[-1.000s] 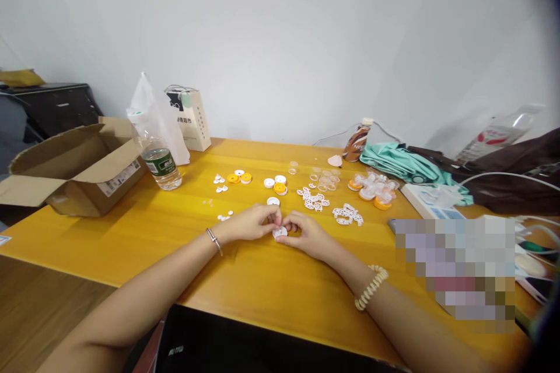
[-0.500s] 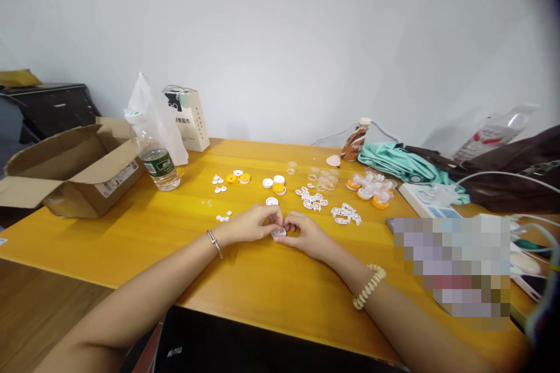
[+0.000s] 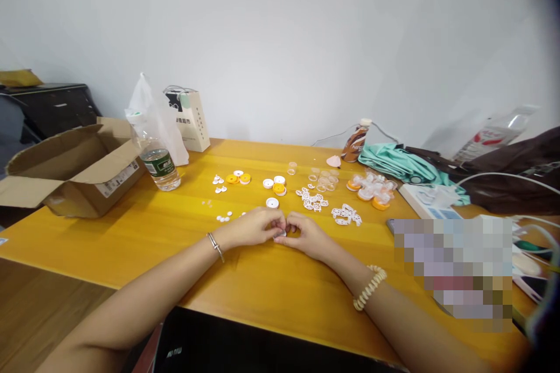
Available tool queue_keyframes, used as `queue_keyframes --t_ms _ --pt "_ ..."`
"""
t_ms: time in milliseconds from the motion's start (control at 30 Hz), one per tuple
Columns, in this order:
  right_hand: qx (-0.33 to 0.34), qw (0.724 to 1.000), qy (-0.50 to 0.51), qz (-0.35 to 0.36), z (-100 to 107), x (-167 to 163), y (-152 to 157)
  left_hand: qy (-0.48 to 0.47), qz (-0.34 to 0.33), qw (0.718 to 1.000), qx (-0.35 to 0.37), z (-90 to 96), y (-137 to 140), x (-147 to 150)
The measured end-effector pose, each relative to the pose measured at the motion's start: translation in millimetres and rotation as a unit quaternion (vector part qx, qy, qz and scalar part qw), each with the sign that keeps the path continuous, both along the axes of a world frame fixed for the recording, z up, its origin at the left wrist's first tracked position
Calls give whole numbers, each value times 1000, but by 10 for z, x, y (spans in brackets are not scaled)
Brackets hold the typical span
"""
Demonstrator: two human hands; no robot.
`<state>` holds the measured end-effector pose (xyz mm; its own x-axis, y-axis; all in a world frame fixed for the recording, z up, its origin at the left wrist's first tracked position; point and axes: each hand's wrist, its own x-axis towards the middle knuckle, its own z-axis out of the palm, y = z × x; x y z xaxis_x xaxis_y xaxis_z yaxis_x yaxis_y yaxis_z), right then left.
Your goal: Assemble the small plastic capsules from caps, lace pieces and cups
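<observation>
My left hand [image 3: 262, 225] and my right hand [image 3: 305, 234] meet over the middle of the table, fingertips touching. Between them they pinch a small white plastic piece [image 3: 282, 233], mostly covered by the fingers. Just beyond lies a round white cap [image 3: 272, 203], with white and yellow discs [image 3: 279, 188] behind it. To the right are white openwork plastic pieces [image 3: 312, 200] and a second group of them [image 3: 346, 215]. Small white round parts [image 3: 224, 217] lie left of my left hand, and more white and yellow discs [image 3: 238, 178] sit farther back.
Clear plastic cups [image 3: 327, 179] and orange-based clear-topped pieces [image 3: 371, 189] stand right of centre. An open cardboard box [image 3: 79, 172], a water bottle [image 3: 160, 166] and a paper bag [image 3: 192, 119] occupy the left. A brown drink bottle [image 3: 356, 141] and teal cloth [image 3: 400, 162] lie back right.
My left fingers have shifted slightly right and curled further over the small white piece, hiding more of it. The parts on the table stay where they were.
</observation>
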<state>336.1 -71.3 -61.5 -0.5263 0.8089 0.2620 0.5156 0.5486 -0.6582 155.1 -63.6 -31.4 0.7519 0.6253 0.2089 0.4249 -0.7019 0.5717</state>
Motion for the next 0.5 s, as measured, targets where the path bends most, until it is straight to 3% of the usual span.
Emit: queue_keyframes --t_ms 500 --pt "-4 1000 12 8 -3 4 -7 -7 13 1000 -24 20 0 -1"
